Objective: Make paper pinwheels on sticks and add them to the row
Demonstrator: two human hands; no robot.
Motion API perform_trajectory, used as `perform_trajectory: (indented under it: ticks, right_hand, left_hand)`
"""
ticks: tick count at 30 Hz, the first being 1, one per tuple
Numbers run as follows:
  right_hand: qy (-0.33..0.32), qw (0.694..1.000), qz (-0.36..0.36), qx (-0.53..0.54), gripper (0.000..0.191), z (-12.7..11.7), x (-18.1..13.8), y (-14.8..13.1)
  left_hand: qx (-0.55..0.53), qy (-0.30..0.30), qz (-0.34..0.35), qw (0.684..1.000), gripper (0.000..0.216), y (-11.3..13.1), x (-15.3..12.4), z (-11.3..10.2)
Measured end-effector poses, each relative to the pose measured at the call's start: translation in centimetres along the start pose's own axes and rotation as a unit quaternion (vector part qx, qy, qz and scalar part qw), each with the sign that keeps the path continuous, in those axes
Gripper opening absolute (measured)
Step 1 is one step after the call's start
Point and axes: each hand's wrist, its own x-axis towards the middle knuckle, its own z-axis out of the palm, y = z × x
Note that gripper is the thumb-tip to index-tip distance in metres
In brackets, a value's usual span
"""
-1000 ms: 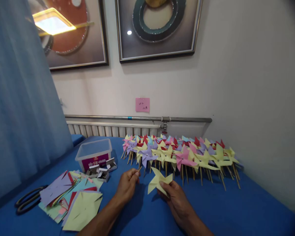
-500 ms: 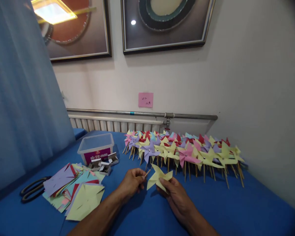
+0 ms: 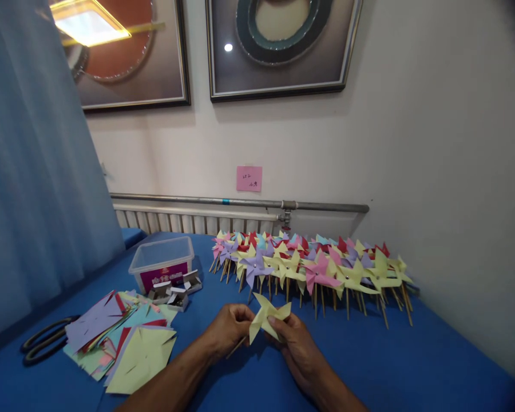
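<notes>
My right hand (image 3: 294, 340) pinches a folded yellow paper pinwheel (image 3: 266, 316) just above the blue table (image 3: 412, 366). My left hand (image 3: 228, 329) is closed on a thin wooden stick (image 3: 236, 347) that slants down to the left from behind the pinwheel. The two hands meet at the pinwheel's centre. Behind them lies a long row of finished pinwheels (image 3: 313, 266) in yellow, pink, purple and red, sticks pointing towards me.
A pile of cut coloured paper squares (image 3: 120, 340) lies at the left, with black scissors (image 3: 43, 346) beyond it. A clear plastic box (image 3: 163, 263) and small open pin boxes (image 3: 175, 289) stand behind the pile. A blue curtain (image 3: 34, 171) hangs left; a radiator (image 3: 189, 220) lines the wall.
My left hand has brought the stick right, up to the back of the yellow pinwheel. The hands, apart before, now touch at the pinwheel.
</notes>
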Motion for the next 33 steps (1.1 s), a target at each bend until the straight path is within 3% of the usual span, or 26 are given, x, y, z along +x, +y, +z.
perform_trajectory:
  ticks: [16,33]
  right_hand:
    - [0.027,0.999,-0.020,-0.005,0.044,0.0,0.3,0.5]
    - [0.028,0.999,-0.035,0.006,0.039,0.2,0.4,0.8]
  left_hand:
    - [0.054,0.024,-0.030,0.998,0.036,0.8,-0.5,0.5]
    - [0.046,0.025,-0.006,0.999,0.040,-0.1,-0.1,0.5]
